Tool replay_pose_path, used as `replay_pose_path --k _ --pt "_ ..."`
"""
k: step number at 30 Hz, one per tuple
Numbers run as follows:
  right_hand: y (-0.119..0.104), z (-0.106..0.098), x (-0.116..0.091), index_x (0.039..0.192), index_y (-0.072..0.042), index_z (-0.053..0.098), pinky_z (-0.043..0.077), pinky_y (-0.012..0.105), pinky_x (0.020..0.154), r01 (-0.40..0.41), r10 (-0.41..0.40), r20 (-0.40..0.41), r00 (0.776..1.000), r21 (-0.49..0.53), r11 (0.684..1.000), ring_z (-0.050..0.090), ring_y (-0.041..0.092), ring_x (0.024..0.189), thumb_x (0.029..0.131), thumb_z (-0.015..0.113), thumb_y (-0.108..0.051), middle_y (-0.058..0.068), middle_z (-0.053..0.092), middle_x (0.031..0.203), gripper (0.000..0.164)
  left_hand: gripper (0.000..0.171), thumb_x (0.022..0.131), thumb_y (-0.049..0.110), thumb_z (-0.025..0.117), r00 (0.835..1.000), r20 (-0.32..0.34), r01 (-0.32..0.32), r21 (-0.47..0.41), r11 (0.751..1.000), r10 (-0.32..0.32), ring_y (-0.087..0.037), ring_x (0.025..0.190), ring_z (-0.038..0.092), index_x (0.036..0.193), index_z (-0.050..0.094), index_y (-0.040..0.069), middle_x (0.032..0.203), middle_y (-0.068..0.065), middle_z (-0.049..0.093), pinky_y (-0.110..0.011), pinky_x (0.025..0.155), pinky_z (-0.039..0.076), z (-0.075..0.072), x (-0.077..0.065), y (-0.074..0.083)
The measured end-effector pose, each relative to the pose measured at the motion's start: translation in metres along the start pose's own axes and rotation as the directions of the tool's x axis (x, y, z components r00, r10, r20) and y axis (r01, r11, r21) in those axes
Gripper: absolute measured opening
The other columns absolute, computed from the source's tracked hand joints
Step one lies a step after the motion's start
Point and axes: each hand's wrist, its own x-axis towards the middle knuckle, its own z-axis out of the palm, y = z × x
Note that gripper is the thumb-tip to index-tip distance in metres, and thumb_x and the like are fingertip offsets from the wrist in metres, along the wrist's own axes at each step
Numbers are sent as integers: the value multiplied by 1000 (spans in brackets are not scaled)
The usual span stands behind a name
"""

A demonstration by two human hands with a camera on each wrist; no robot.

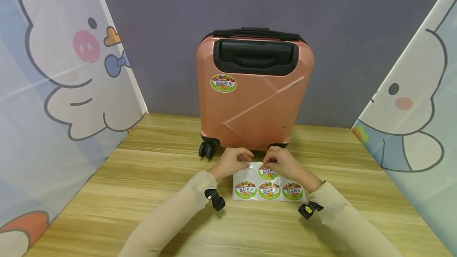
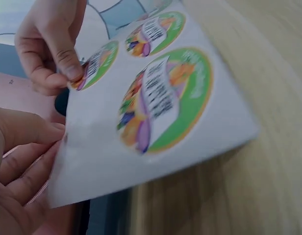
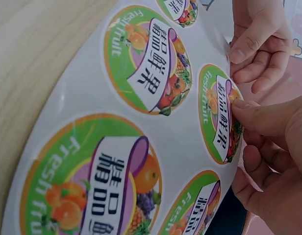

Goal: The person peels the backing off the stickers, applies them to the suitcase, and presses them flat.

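Sticker sheet (image 1: 246, 175) sits just in front of the suitcase (image 1: 253, 106), over the desk (image 1: 125, 185) and between the person's forearms, presumably so that both hands can meet at its far edge without stretching. The left hand (image 1: 231, 162) pinches that edge towards the far-left corner, its thumb against the paper and its other fingers bent behind; the grip looks meant to steady the sheet. In the left wrist view the far side appears raised off the desk, which likely gives the fingers room underneath.

The right hand (image 1: 283, 165) has thumb and fingers brought together at the same edge, on the middle sticker of the far row (image 3: 217, 110). The thumb touches the outer rim, probably because a rim so close to the paper's border is the easiest to get hold of; whether it has come loose from the backing I cannot tell. The far row's left place is bare, while the near row of three stickers (image 1: 269, 190) lies whole, away from the fingertips.

The suitcase stands upright with its broad side towards the person, a position that leaves that face within reach; a matching sticker (image 1: 223, 83) is at its upper left, below the black handle (image 1: 255, 54)
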Motion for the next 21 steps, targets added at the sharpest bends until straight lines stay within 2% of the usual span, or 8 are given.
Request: replay_pose_path --k 5,9,14,21 --pt "1 0 -1 79 -13 72 47 27 64 17 -17 17 1000 -21 1000 51 13 77 83 77 2 -7 58 81 16 24 85 -5 72 999 13 37 20 999 -37 -14 82 69 109 72 -4 92 -8 74 -24 72 55 -7 0 4" --pt "1 1 0 79 -12 71 47 27 63 15 -15 15 1000 -25 1000 52 14 76 83 76 3 -6 59 81 17 24 86 -3 73 998 46 45 44 998 -47 -15 82 70 110 71 -4 91 -7 75 -26 72 56 -12 0 4" --pt "-1 -1 0 80 -10 72 48 27 63 0 -1 33 999 6 1000 53 12 75 84 74 5 -5 61 81 16 24 87 -4 72 998 63 20 65 998 -24 -11 80 69 110 70 -6 90 -8 75 -25 73 56 -13 -2 5" --pt "-2 -4 -1 82 -9 72 50 29 67 18 -18 69 997 -8 1000 57 15 79 86 71 6 -3 66 82 16 27 86 -4 73 995 59 77 62 995 -81 -15 82 70 113 70 -5 91 -9 75 -27 75 56 -13 0 5"
